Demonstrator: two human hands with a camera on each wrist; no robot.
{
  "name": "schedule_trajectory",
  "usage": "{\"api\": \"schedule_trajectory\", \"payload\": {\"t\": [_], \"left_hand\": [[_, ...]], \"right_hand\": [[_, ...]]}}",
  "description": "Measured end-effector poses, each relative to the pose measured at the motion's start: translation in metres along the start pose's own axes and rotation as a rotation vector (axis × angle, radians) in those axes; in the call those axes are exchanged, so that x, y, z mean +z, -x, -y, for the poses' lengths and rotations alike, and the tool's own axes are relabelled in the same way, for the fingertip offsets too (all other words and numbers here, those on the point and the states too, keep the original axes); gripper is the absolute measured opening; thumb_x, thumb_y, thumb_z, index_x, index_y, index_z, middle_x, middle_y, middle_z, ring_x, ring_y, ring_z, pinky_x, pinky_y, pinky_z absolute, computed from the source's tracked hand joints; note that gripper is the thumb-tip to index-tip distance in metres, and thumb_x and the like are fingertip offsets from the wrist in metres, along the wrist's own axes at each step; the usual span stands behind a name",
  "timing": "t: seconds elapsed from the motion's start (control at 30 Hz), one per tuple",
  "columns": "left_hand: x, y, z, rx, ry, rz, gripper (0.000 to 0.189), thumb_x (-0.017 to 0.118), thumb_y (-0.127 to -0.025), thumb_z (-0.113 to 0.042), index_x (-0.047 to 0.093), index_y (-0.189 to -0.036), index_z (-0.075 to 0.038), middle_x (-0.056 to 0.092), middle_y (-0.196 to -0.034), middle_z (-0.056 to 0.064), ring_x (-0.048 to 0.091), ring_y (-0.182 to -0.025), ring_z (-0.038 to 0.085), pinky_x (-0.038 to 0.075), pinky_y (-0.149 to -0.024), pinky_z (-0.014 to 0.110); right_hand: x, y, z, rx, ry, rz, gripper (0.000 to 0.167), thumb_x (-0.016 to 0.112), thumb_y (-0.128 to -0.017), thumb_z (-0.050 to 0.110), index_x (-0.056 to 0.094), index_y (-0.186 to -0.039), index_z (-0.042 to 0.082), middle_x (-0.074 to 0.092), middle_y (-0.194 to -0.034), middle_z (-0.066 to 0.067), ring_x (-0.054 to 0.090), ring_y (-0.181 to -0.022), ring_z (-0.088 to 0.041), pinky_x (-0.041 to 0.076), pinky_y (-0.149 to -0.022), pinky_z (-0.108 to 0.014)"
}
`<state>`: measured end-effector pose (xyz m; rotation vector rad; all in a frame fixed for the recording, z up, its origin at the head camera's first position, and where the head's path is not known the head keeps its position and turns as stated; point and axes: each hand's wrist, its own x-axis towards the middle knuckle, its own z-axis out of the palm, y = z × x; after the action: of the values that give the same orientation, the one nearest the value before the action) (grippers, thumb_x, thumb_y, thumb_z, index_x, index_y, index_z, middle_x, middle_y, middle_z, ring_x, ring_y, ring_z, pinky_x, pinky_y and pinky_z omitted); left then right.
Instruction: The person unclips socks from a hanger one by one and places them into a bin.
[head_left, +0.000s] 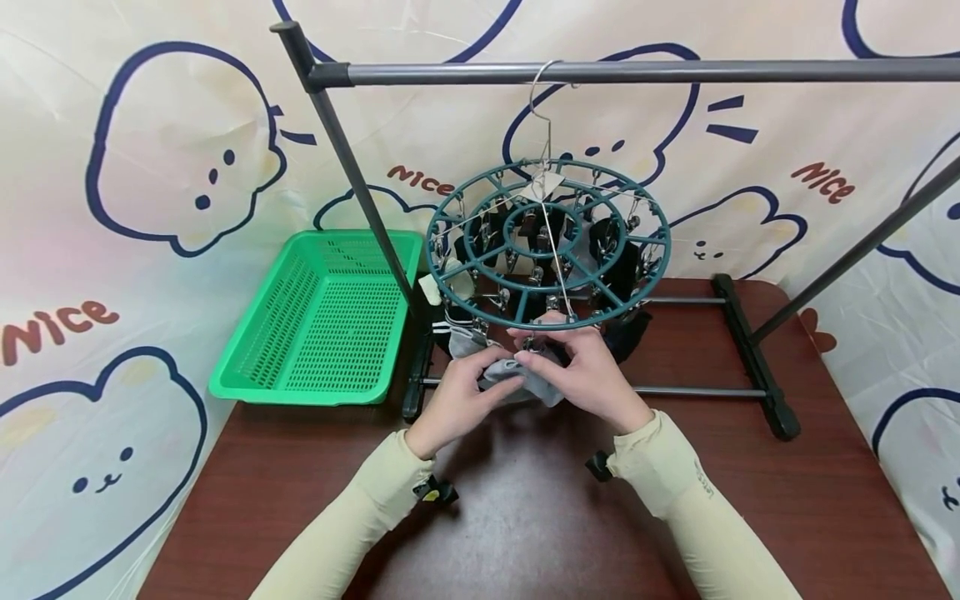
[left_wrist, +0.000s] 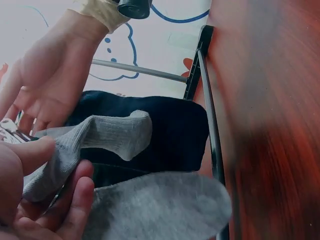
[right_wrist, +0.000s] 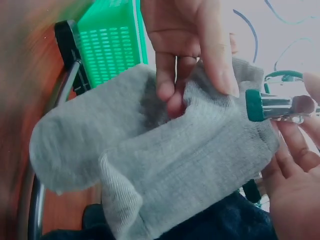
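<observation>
My left hand (head_left: 461,400) pinches the cuff of a grey sock (right_wrist: 185,165) between thumb and fingers. The sock hangs under the front rim of a round green drying hanger (head_left: 525,320). A metal clip (right_wrist: 280,106) with green tips is at the sock's cuff, and my right hand (head_left: 592,375) holds it between thumb and fingers. Whether the clip bites the cloth is hard to tell. Beside this sock hangs another grey sock (left_wrist: 160,207). Dark socks (head_left: 626,333) hang from the hanger behind my hands, partly hidden by it.
A grey metal rack's top bar (head_left: 450,74) carries the hanger by its hook. The rack's black feet (head_left: 750,358) stand on the brown table (head_left: 510,517). To the left is a green slotted basket (head_left: 330,333). A printed cloth hangs behind.
</observation>
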<state>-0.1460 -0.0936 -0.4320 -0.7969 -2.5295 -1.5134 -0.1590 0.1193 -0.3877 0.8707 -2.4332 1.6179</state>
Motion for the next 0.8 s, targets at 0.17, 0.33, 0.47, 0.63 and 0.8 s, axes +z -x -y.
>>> {"api": "schedule_trajectory", "payload": {"t": [0.17, 0.33, 0.47, 0.63, 0.8], "left_hand": [[0.0013, -0.0018, -0.0016, -0.01, -0.02, 0.003, 0.017, 0.075, -0.097, -0.019, 0.072, -0.113, -0.013, 0.075, -0.104, -0.003, 0.068, -0.094, 0.008, 0.056, -0.086, 0.032], [0.0024, -0.0022, -0.0007, 0.004, -0.004, 0.004, 0.014, 0.075, -0.097, -0.019, 0.073, -0.11, -0.014, 0.074, -0.098, -0.005, 0.064, -0.087, 0.007, 0.054, -0.081, 0.028], [0.0022, -0.0019, -0.0007, 0.015, 0.0, 0.001, 0.014, 0.075, -0.097, -0.019, 0.074, -0.109, -0.014, 0.072, -0.096, -0.005, 0.062, -0.082, 0.008, 0.053, -0.077, 0.03], [0.0007, -0.0021, -0.0017, 0.007, -0.008, 0.006, 0.014, 0.075, -0.097, -0.018, 0.074, -0.11, -0.013, 0.073, -0.096, -0.005, 0.062, -0.082, 0.008, 0.054, -0.076, 0.032], [0.0, -0.0023, -0.0012, 0.008, -0.023, -0.001, 0.015, 0.076, -0.096, -0.018, 0.074, -0.11, -0.015, 0.073, -0.098, -0.005, 0.064, -0.085, 0.008, 0.053, -0.079, 0.029]], "right_hand": [[0.0005, -0.0004, -0.0021, -0.034, 0.019, -0.055, 0.02, 0.076, -0.095, 0.013, 0.079, -0.114, 0.014, 0.073, -0.104, 0.003, 0.059, -0.1, -0.016, 0.049, -0.086, -0.041], [0.0016, -0.0012, -0.0034, -0.064, 0.011, -0.102, 0.017, 0.081, -0.09, 0.009, 0.081, -0.107, 0.011, 0.073, -0.096, 0.002, 0.06, -0.089, -0.022, 0.046, -0.076, -0.04], [0.0021, -0.001, -0.0039, -0.062, -0.01, -0.107, 0.017, 0.082, -0.089, 0.008, 0.082, -0.106, 0.011, 0.075, -0.096, 0.0, 0.061, -0.091, -0.021, 0.046, -0.077, -0.038], [0.0023, -0.0015, -0.0042, -0.079, -0.03, -0.109, 0.019, 0.083, -0.087, 0.005, 0.082, -0.106, 0.008, 0.077, -0.097, 0.0, 0.062, -0.091, -0.019, 0.047, -0.077, -0.037], [0.0036, -0.0015, -0.0041, -0.078, -0.081, -0.114, 0.019, 0.083, -0.086, 0.003, 0.082, -0.104, 0.009, 0.076, -0.097, -0.001, 0.062, -0.095, -0.015, 0.049, -0.082, -0.035]]}}
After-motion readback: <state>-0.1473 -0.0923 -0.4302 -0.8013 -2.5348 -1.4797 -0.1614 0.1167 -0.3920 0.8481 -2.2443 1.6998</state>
